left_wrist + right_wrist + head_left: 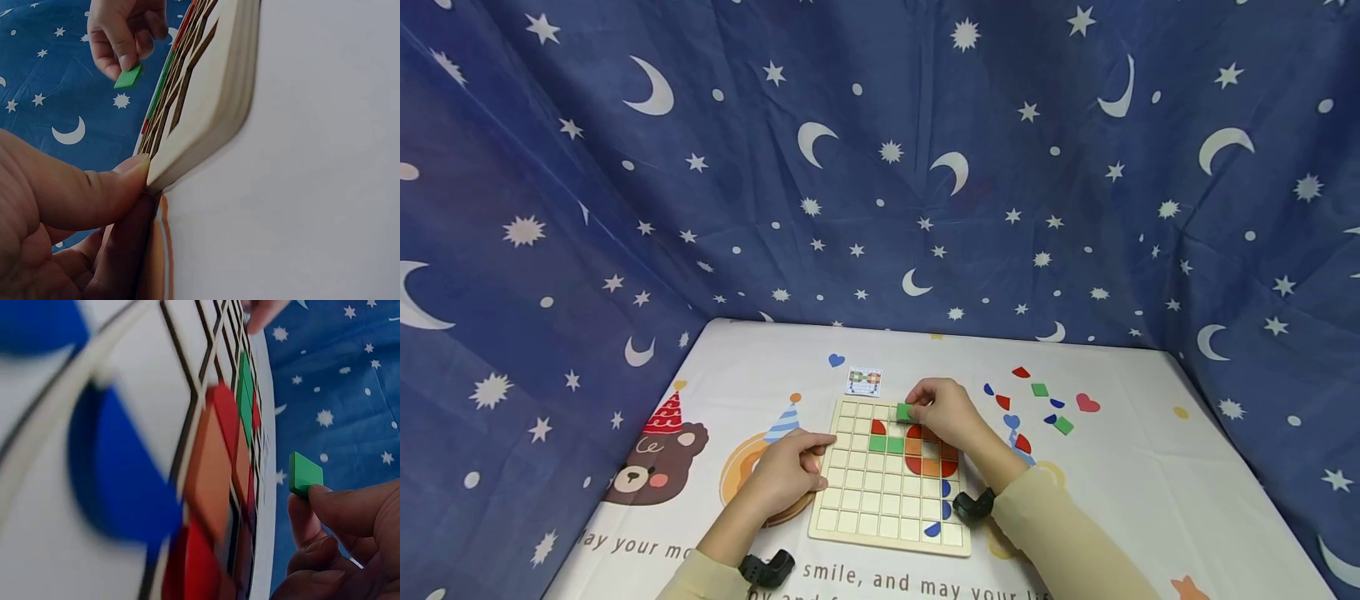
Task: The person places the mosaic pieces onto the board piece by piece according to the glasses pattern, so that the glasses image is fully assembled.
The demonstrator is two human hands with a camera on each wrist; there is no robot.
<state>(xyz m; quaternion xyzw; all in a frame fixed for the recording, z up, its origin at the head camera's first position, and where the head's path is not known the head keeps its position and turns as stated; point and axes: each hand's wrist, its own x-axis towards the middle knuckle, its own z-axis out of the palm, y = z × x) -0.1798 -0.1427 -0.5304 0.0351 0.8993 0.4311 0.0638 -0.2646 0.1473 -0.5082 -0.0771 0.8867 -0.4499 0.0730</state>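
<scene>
Blue star-and-moon fabric walls point(880, 187), creased; white printed tablecloth point(1135, 500) below.

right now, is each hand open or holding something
Left hand: open, touching the edge of the board.
Right hand: closed, holding a green tile.

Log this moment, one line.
right hand: pinches green tile, raised off board | left hand: touches board's left edge | card: beyond board

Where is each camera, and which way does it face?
Head: on the head, faces forward and down at the board; left hand, right hand, forearms show.
Left wrist: on that wrist, faces the board's edge; both hands show.
Right wrist: on that wrist, faces across the board; both hands partly show.
Both wrist views share the pinched green tile.
</scene>
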